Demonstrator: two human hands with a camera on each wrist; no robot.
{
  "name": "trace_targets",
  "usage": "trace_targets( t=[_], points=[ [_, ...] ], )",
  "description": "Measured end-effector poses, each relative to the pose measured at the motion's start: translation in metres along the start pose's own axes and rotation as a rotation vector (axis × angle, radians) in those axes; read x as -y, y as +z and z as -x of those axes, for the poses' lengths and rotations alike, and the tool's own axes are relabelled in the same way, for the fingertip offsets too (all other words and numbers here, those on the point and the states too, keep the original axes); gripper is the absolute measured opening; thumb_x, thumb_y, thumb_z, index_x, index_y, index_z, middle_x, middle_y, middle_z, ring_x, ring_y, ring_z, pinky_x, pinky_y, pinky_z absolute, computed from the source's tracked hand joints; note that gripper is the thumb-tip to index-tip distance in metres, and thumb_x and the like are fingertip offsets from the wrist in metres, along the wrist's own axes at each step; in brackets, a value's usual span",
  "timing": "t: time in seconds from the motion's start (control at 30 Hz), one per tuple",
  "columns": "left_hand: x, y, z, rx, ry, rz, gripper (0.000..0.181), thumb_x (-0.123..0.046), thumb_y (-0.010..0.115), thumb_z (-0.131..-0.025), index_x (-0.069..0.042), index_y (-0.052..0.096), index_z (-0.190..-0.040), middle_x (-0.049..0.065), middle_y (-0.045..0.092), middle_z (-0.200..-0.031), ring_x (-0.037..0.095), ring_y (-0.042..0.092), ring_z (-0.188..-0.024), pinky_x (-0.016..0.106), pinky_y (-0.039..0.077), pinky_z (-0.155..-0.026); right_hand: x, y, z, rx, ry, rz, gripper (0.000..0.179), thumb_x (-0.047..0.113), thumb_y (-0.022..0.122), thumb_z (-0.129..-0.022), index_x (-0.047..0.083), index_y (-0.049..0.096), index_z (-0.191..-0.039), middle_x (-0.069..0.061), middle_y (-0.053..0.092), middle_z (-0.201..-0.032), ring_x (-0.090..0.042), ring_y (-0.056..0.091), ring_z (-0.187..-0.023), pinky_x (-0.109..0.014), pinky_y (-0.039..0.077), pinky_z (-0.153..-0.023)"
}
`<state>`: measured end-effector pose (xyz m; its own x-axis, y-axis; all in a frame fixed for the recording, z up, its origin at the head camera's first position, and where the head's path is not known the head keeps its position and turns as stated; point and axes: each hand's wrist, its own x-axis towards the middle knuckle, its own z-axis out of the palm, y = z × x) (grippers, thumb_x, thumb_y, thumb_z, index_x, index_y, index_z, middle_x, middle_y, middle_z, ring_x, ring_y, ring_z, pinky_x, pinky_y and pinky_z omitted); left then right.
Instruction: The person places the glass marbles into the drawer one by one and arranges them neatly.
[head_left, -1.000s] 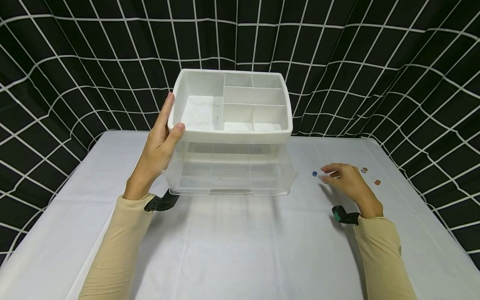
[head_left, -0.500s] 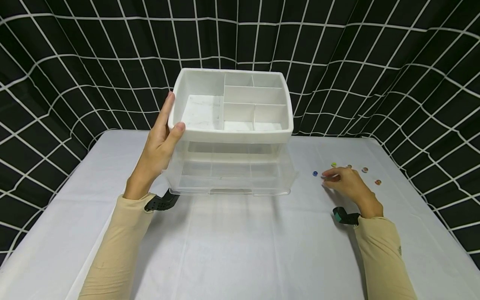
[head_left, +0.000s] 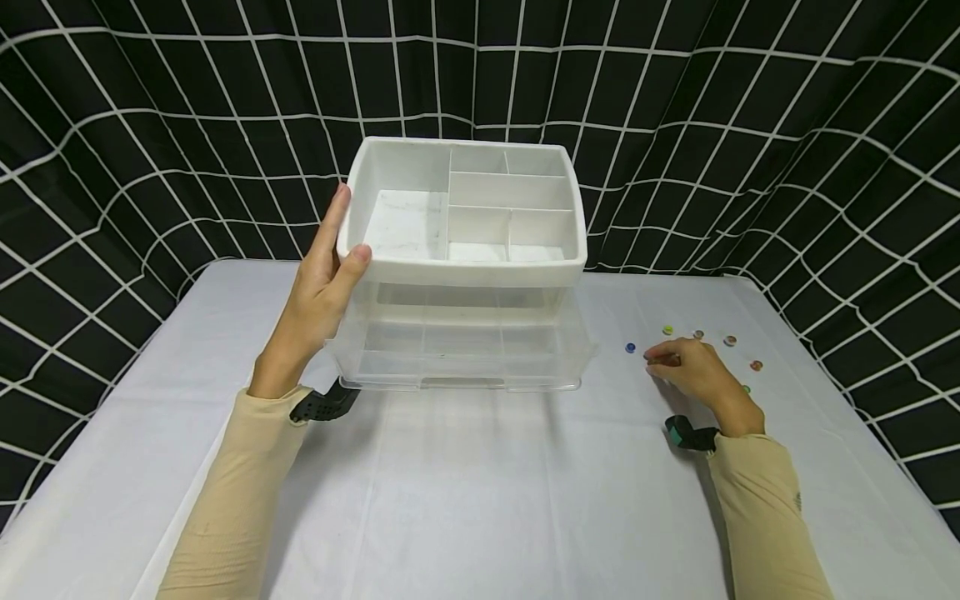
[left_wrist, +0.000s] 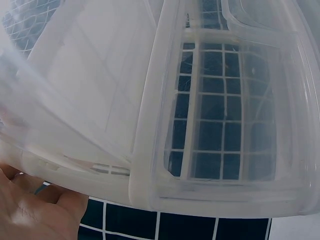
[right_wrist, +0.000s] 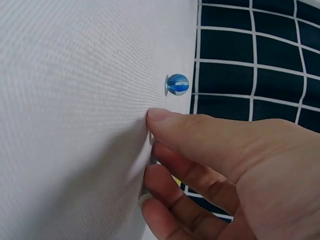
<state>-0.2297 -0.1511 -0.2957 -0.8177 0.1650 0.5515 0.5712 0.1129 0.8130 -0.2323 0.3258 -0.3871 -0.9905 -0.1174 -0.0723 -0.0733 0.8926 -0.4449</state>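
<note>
My left hand (head_left: pixel 311 296) grips the left side of a white plastic organizer box (head_left: pixel 472 273), thumb on the front rim. Its top has several compartments. Below them a clear drawer (head_left: pixel 457 362) juts forward; in the left wrist view the clear plastic (left_wrist: pixel 220 190) fills most of the picture. On the right of the table my right hand (head_left: pixel 693 367) pinches a small marble at the cloth, mostly hidden by thumb and fingers. A blue marble (right_wrist: pixel 178 84) lies just beyond the thumb tip, left of the hand in the head view.
More marbles lie around my right hand: a yellow-green marble (head_left: pixel 667 330), a brownish marble (head_left: pixel 699 334), an orange marble (head_left: pixel 756 365) and a partly hidden green marble (head_left: pixel 746 389). White cloth (head_left: pixel 465 500) covers the table. A black curtain with a white grid (head_left: pixel 480 75) stands behind.
My right hand has drawn slightly lower and its fingers have come together at the cloth. The yellow-green, brownish and green marbles have come into sight. My left hand and the organizer box stay put.
</note>
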Motion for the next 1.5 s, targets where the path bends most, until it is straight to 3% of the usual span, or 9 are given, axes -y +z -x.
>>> trace_targets(
  t=[0.67, 0.83, 0.97, 1.27, 1.5],
  points=[
    [0.0, 0.0, 0.0, 0.001, 0.001, 0.003, 0.065, -0.005, 0.043, -0.103, -0.012, 0.012, -0.16, -0.001, 0.01, -0.168, 0.026, 0.038, -0.136, 0.015, 0.035, -0.107, 0.007, -0.008, 0.003, -0.027, -0.082, -0.011, 0.029, 0.013, 0.066, -0.094, -0.004, 0.069, -0.117, -0.024, 0.069, -0.107, -0.041, 0.066, -0.098, -0.046, 0.053, -0.081],
    [0.0, 0.0, 0.0, 0.002, 0.01, 0.006, 0.065, -0.005, 0.043, -0.103, -0.011, 0.012, -0.16, 0.001, 0.009, -0.168, 0.026, 0.035, -0.14, 0.014, 0.033, -0.109, 0.01, -0.01, 0.003, -0.049, -0.109, -0.003, 0.028, 0.012, 0.067, -0.093, -0.005, 0.069, -0.116, -0.026, 0.069, -0.108, -0.041, 0.065, -0.097, -0.05, 0.052, -0.082],
    [0.0, 0.0, 0.0, 0.005, 0.015, 0.006, 0.065, -0.006, 0.043, -0.103, -0.011, 0.012, -0.16, -0.001, 0.009, -0.168, 0.025, 0.032, -0.143, 0.015, 0.032, -0.11, 0.013, -0.011, 0.003, -0.079, -0.143, 0.004, 0.026, 0.01, 0.068, -0.092, -0.005, 0.07, -0.114, -0.026, 0.068, -0.109, -0.039, 0.065, -0.094, -0.045, 0.051, -0.079],
    [0.0, 0.0, 0.0, 0.003, 0.009, -0.002, 0.065, -0.005, 0.043, -0.103, -0.011, 0.012, -0.16, 0.004, 0.008, -0.168, 0.027, 0.036, -0.14, 0.015, 0.034, -0.108, 0.025, -0.015, 0.006, -0.136, -0.184, -0.011, 0.026, 0.01, 0.066, -0.093, -0.004, 0.07, -0.115, -0.025, 0.067, -0.112, -0.037, 0.064, -0.094, -0.042, 0.051, -0.077],
    [0.0, 0.0, 0.0, 0.003, 0.002, 0.003, 0.065, -0.006, 0.043, -0.103, -0.012, 0.012, -0.16, -0.002, 0.01, -0.167, 0.026, 0.038, -0.136, 0.015, 0.035, -0.107, 0.037, -0.017, 0.008, -0.217, -0.229, -0.02, 0.023, 0.011, 0.068, -0.093, -0.001, 0.073, -0.112, -0.02, 0.069, -0.108, -0.032, 0.065, -0.091, -0.026, 0.051, -0.072]
  ],
)
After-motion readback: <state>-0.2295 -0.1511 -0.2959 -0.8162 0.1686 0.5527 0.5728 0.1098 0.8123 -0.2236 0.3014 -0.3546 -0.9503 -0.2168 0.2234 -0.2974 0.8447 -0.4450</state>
